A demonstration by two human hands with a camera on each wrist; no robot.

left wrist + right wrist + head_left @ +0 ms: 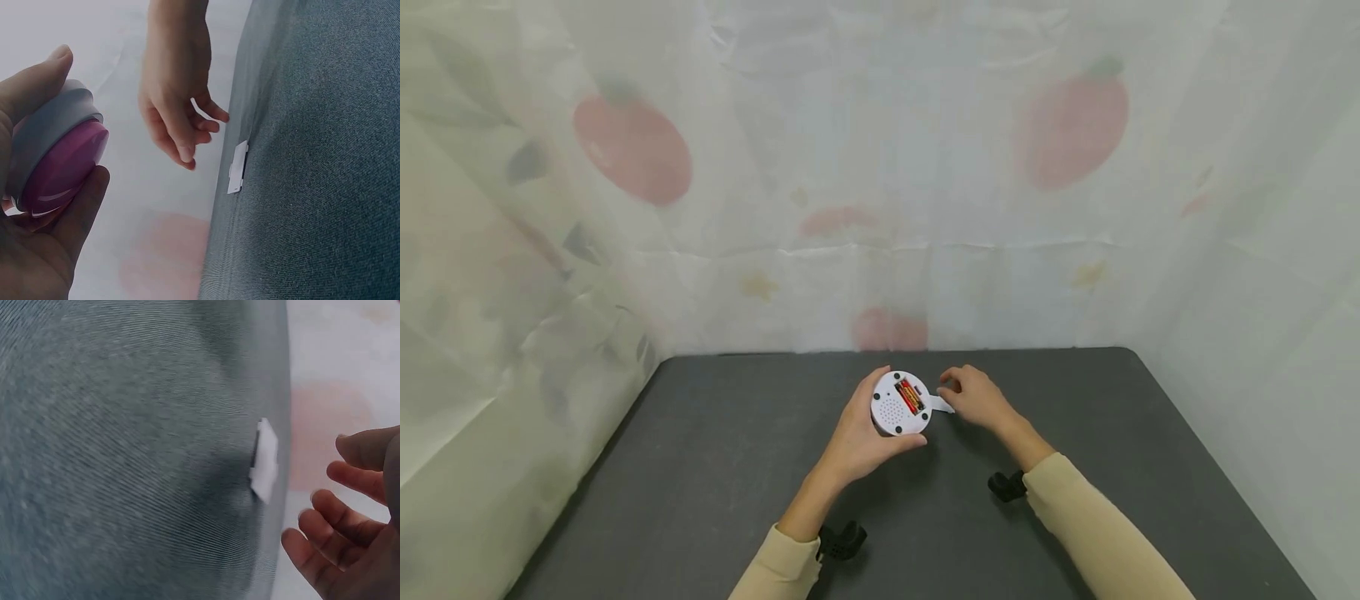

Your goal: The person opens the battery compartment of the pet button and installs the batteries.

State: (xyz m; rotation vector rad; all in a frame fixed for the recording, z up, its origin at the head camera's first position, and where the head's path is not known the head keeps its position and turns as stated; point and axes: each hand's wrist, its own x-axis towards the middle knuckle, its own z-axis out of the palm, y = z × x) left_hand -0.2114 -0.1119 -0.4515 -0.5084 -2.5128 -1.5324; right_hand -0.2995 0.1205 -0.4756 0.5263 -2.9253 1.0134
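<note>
Your left hand (857, 437) has its fingers and thumb curled round the round white gadget (901, 402), holding it clear of the table with its underside up; from the left wrist view its other face is a purple dome (59, 165). The battery bay is open, and a red and yellow battery (910, 395) sits in it. Your right hand (977, 397) hangs just beside the gadget, fingers loosely bent and holding nothing. The small white battery cover (237, 167) lies flat on the dark grey table (715, 467), right under those fingertips and just apart from them.

By the look of it you are at the point of closing the bay: battery in, cover off. The next move would call for a pinch on the cover's thin edges, since it lies flat on the cloth-like surface, then turning it so its tabs meet the slot while your left hand keeps the gadget level
</note>
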